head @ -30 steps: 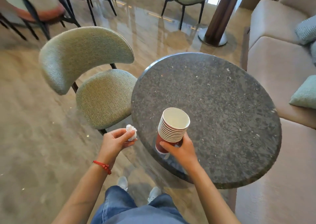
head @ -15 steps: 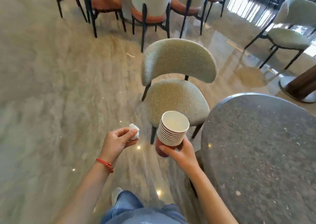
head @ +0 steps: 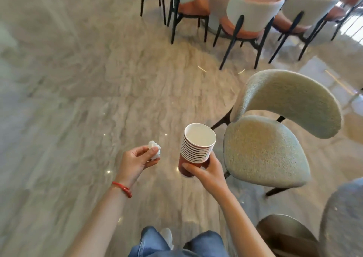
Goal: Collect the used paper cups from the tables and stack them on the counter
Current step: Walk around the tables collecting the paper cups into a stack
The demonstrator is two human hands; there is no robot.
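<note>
the tall nested stack of red-and-white paper cups (head: 197, 148) stands near-upright at centre frame, mouth up, the right hand (head: 206, 173) gripping its base, the left hand (head: 135, 161) pinching a crumpled white tissue (head: 154, 151) just beside; no counter in view.

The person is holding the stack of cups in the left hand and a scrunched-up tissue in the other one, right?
Not quite. The head view shows the cups in the right hand; the left hand pinches the scrunched-up tissue.

Left hand (head: 137, 161) pinching, right hand (head: 204, 171) clasped (both forearms extended)
</note>
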